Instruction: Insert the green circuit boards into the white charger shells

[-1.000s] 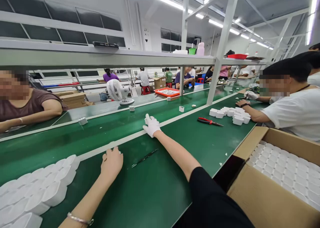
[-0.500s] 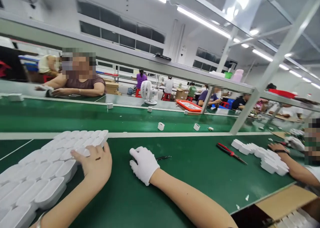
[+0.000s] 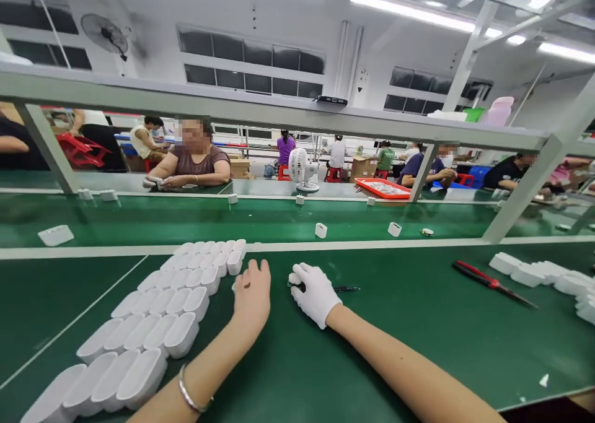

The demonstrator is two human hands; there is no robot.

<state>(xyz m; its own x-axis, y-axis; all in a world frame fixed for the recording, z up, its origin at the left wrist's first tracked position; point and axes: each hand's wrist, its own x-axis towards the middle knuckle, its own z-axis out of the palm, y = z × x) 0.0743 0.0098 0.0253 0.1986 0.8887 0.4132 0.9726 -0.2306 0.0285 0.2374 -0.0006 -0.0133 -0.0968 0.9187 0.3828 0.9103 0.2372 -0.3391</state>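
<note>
My left hand (image 3: 252, 293), bare with a metal bangle at the wrist, hovers just right of the rows of white plastic cases (image 3: 160, 330). Its fingers point forward, slightly apart; a small white edge shows beside it, and its palm side is hidden. The white-gloved right hand (image 3: 316, 294) rests low over the green bench with thumb and fingers curled. A slim black pen-like tool (image 3: 348, 288) sticks out to its right, and a dark part in line with it shows between thumb and fingers. How far the grip closes on it is partly hidden.
Red-handled pliers (image 3: 493, 282) and more white cases (image 3: 530, 271) lie to the right. Beyond a pale strip, several small white housings (image 3: 320, 230) sit on the green surface. A shelf beam (image 3: 269, 107) crosses above. A person (image 3: 193, 156) sits opposite, beside a white fan (image 3: 303, 169).
The view has swung left and levelled. My left hand has drawn away from the cases toward the right hand. The gloved hand stays by the black tool, and a dark part now shows between its fingers.
</note>
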